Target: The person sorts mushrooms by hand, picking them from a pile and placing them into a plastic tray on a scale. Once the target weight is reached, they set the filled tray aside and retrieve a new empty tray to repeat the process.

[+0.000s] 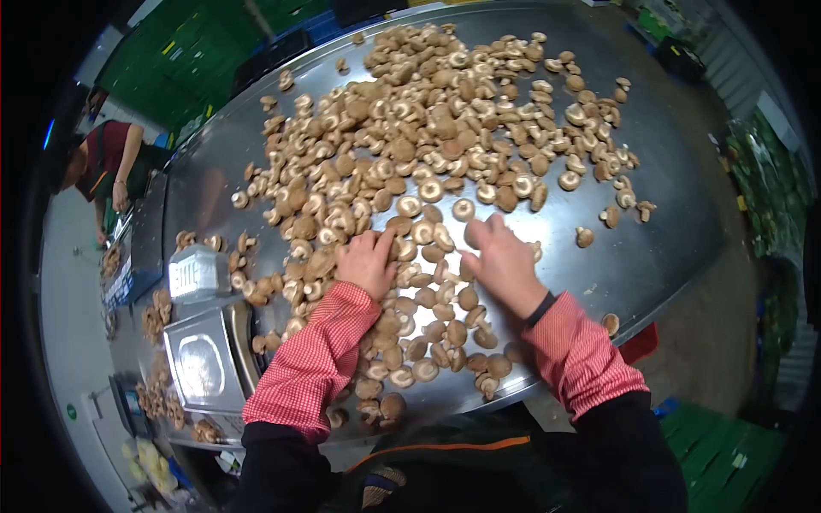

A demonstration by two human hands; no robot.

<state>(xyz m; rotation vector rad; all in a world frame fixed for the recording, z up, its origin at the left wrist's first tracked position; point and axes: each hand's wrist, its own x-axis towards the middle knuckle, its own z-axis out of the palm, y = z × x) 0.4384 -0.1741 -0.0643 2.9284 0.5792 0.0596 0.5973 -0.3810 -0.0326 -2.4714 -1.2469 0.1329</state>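
A big heap of brown-capped mushrooms (402, 128) with pale stems covers much of a metal table (676, 214). My left hand (368, 265) rests on the near side of the heap, fingers apart and touching mushrooms. To its right, my right hand (503, 265) is low over the metal, thumb and fingers apart, beside a few upturned mushrooms; its fingertips are partly hidden. Between and below my hands lies a looser spread of mushrooms (445, 312), some caps up and some stems up.
On the left stand a metal weighing scale (201, 359) and a clear plastic punnet (198, 274). Another person (115, 162) works at the far left near a blue crate (132, 282). Green crates (184, 60) are stacked behind the table. A red container (640, 344) sits below the right edge.
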